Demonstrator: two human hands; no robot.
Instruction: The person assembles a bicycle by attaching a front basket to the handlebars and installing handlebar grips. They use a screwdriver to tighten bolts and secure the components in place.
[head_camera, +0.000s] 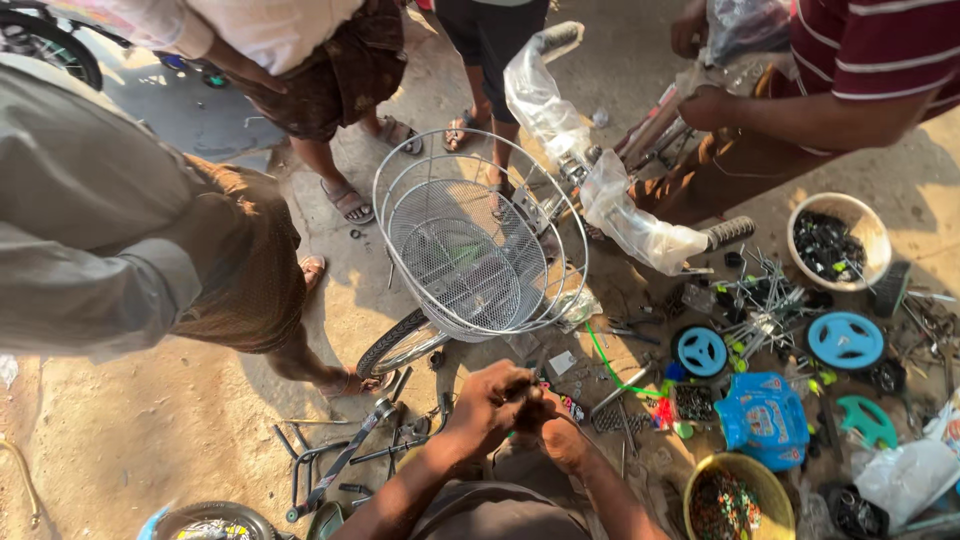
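Both hands pressed together low at centre, left hand (487, 398) wrapped against right hand (556, 432), what they pinch too small to tell | wire bicycle basket (478, 236) just above them over front wheel (400, 345) | blue plastic discs (845, 340) well right | yellow bowl (742, 478) lower right

We find bare ground left of the wire basket (478, 240); right of our hands (520, 405), scattered parts and a blue wheel (701, 351) crowd the way.
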